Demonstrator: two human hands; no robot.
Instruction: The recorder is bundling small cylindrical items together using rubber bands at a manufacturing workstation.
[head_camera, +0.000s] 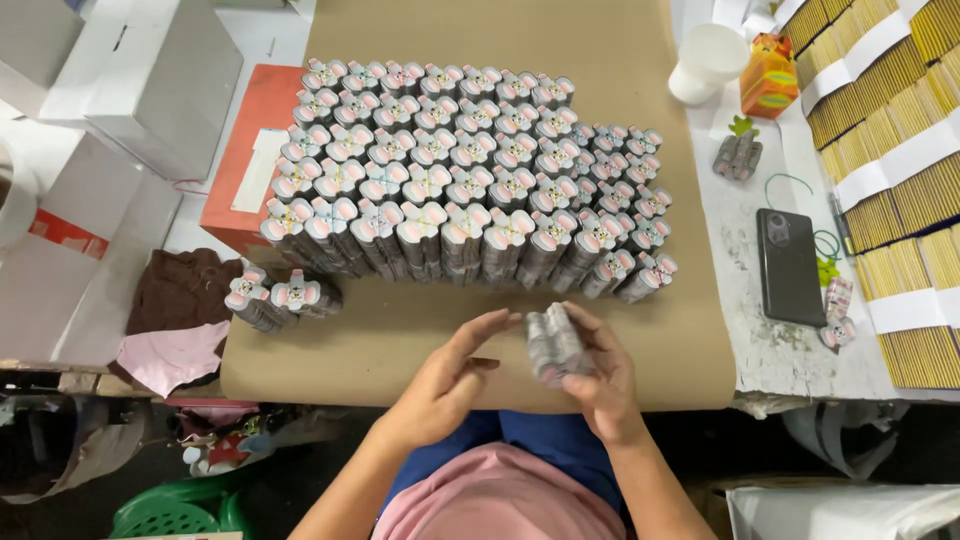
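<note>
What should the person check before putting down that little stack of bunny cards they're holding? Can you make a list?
1. Stack of shaped cards held firmly in the right hand: ok.
2. Left hand steadying the stack: cannot tell; its fingertips are at the stack's edge, contact unclear.
3. Cards in the stack squared up: cannot tell, partly hidden by fingers.
4. Bare brown paper in front of the rows to set it on: ok.
5. Standing rows of bundles clear of both hands: ok.
6. Loose bundles at the left lined up with the rows: not ok, they lie apart.
</note>
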